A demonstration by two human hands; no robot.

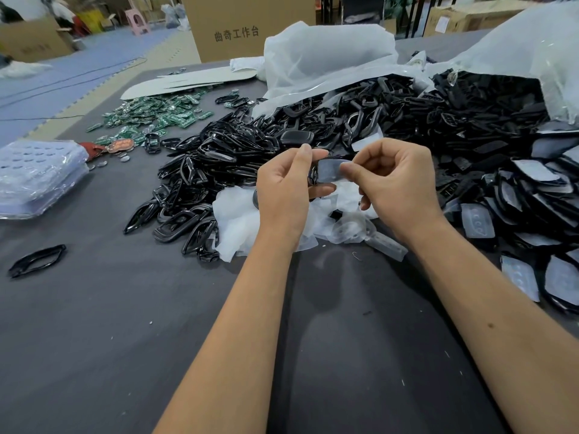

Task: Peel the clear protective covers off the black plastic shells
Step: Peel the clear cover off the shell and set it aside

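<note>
**Both hands on one shell, cover part-lifted**

The left hand (283,186) holds a black shell (313,175) above the dark surface (125,324), thumb and curled fingers (305,153) gripping it at its edge. The right hand (396,180) pinches the clear cover (332,170) between thumb and forefinger — the film stands partly away from the shell, stretched between the two hands. How much of it still clings to the shell cannot be told.

Just below the held shell lies a small heap of loose clear covers (351,230) and thin white wrapping (238,220), resting on the surface. Behind the held shell spreads a large pile of black shells (282,133), spilling from an open plastic bag (329,57). To the right of the held shell sit more shells with clear covers on them (532,195), stacked loosely up to the frame's edge.

Well to the left of the held shell, one black frame piece (37,260) lies alone on the surface. Farther back on that side is a scatter of green circuit boards (156,115), and near the left edge a stack of clear plastic trays (37,177). A cardboard box (244,26) with printed characters stands beyond the pile.
</note>
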